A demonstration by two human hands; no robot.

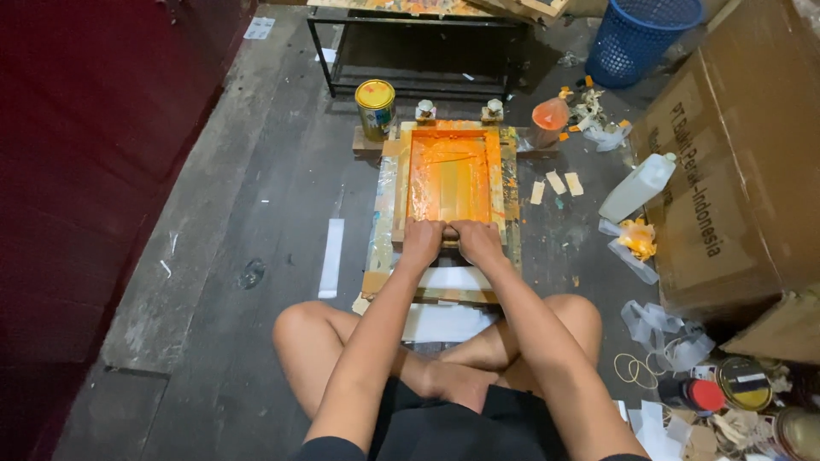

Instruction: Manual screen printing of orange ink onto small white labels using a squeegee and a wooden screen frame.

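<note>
**Both hands down on the near edge of the printing screen**

Fingers first: the left hand (421, 242) and the right hand (476, 240) sit side by side, nearly touching, fingers curled under and pressed together over something at the near end of the orange-inked screen frame (450, 176). What they clamp is hidden beneath the knuckles; it cannot be told from here.

The frame lies flat on the floor, straight ahead of the person's crossed legs, its wooden border smeared with orange and its mesh stretching away from the fingertips toward the far end. Two small clamps (425, 109) hold that far end. White paper (451, 278) shows just below the wrists, under the frame's near edge.

Outward now: a yellow-lidded paint tin (375, 107) stands just beyond the frame's far left corner, a cup of orange ink (550, 116) beyond its far right corner. To the right lie a white plastic bottle (638, 188) on its side and a large cardboard box (735, 162). A blue basket (639, 38) stands at the far right, a white strip (330, 256) on the floorboards to the left.
</note>
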